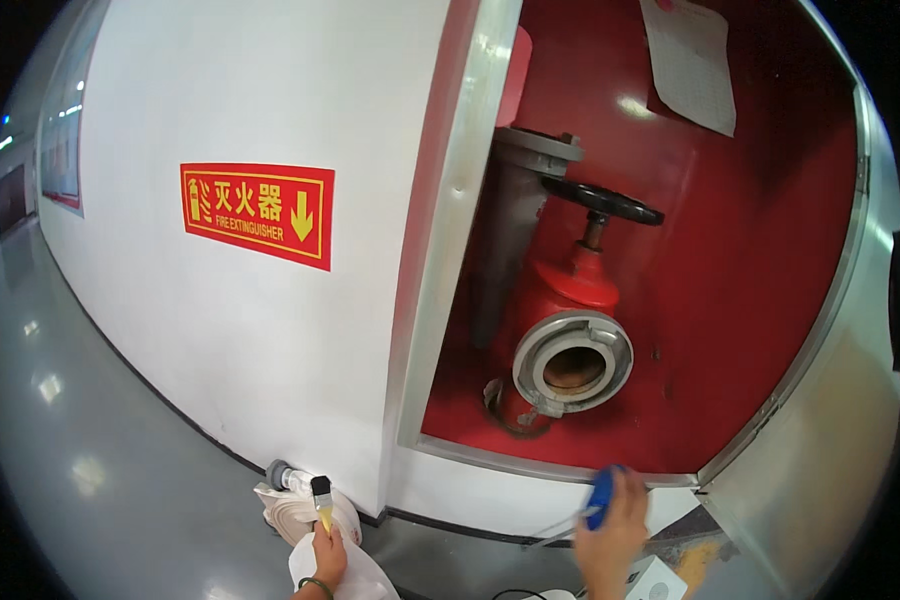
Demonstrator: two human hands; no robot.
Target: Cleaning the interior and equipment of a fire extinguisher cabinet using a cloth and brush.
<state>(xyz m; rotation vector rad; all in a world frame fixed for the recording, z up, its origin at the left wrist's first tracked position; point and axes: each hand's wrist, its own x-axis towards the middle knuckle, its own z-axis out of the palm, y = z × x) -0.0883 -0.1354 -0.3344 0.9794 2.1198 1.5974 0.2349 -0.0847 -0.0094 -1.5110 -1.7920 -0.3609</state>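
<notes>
My left hand (328,558) sits low at the bottom edge, gripping a small paintbrush (322,498) with a yellow handle and dark bristles pointing up, together with a white cloth (355,580). The brush tip is close to a coiled white fire hose (292,512) lying on the floor against the wall. My right hand (612,540) is raised below the open red cabinet (750,300) and holds a blue, round-edged object (600,497). Inside the cabinet stands a red hydrant valve (570,300) with a black handwheel (602,203) and a silver outlet coupling (573,362).
A white wall (220,330) carries a red rectangular sign with a yellow arrow (257,214). The cabinet's metal door (830,480) swings open at right. A paper sheet (692,62) hangs inside the cabinet. A glossy grey floor (70,450) runs down the corridor at left.
</notes>
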